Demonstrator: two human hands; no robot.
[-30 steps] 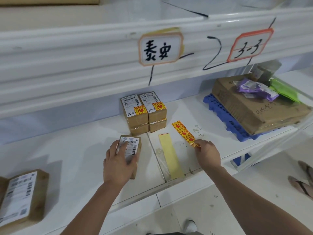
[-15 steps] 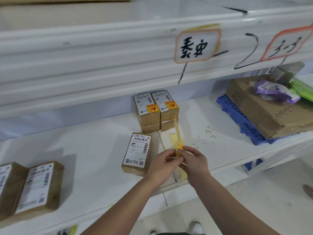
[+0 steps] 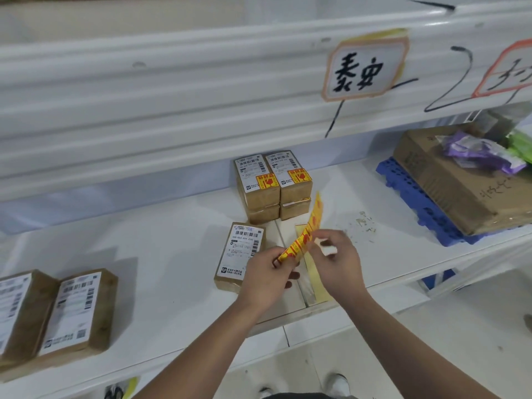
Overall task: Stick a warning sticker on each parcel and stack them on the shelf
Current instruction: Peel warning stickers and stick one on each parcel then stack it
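**L hand** [image 3: 269,273]: thumb + forefinger pressed together, pinching the near end of the sticker strip [image 3: 308,228]. Other fingers are curled under.

**R hand** [image 3: 338,263]: fingers curled, thumb + forefinger tips closed on the strip's edge abt mid-length. Can't tell if a sticker is lifted.

**Sticker strip**: yellow w/ red marks, held between both hands above the shelf [image 3: 161,254]. Its far end is free and tilts up toward the stack.

**Parcel, plain** [image 3: 240,249]: flat on the shelf, label up, just left of the L hand. Near right corner is hidden by that hand, and no fingers touch it.

**Parcel stack** [image 3: 273,188]: 2 x 2, far of the hands. Both top boxes carry a yellow-red sticker.

**Parcels, left pair** [image 3: 77,309]: side by side at the near left, well apart from the hands.

**Pale yellow strip** [image 3: 315,279]: flat on the shelf under the hands.

**Carton** [image 3: 454,180]: far right, on a blue pallet [image 3: 400,185].
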